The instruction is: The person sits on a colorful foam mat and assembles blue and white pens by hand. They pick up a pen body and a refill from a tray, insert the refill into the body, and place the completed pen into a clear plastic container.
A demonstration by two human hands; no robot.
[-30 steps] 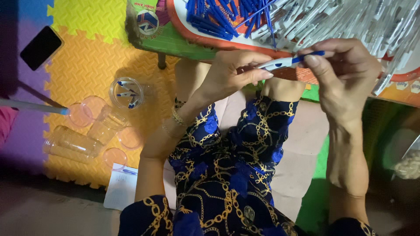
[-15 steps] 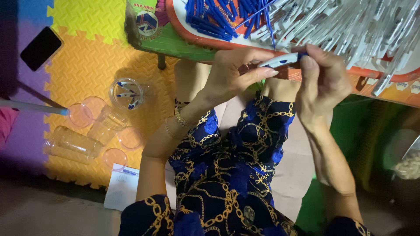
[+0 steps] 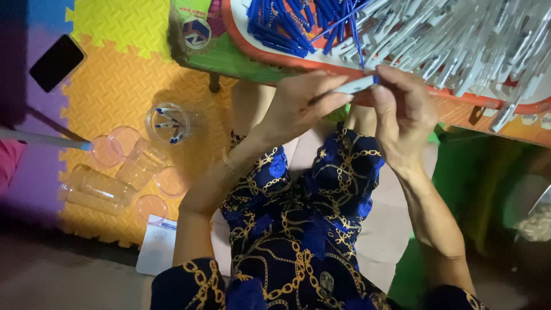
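Pen (image 3: 356, 86) mostly hidden by fingers (image 3: 321, 103); tray (image 3: 275, 54) cut off at top edge; cup (image 3: 167, 122) contents blurred.

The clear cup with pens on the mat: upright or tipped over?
Upright. The clear cup shows its round rim to the camera, with a few pens inside. Beside it, other clear cups lie on their sides.

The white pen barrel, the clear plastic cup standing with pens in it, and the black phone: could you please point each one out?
White pen barrel (image 3: 357, 85), head view: its middle, between both hands.
Clear plastic cup with pens (image 3: 167, 123), head view: its round opening.
Black phone (image 3: 57, 62), head view: centre of its dark face.
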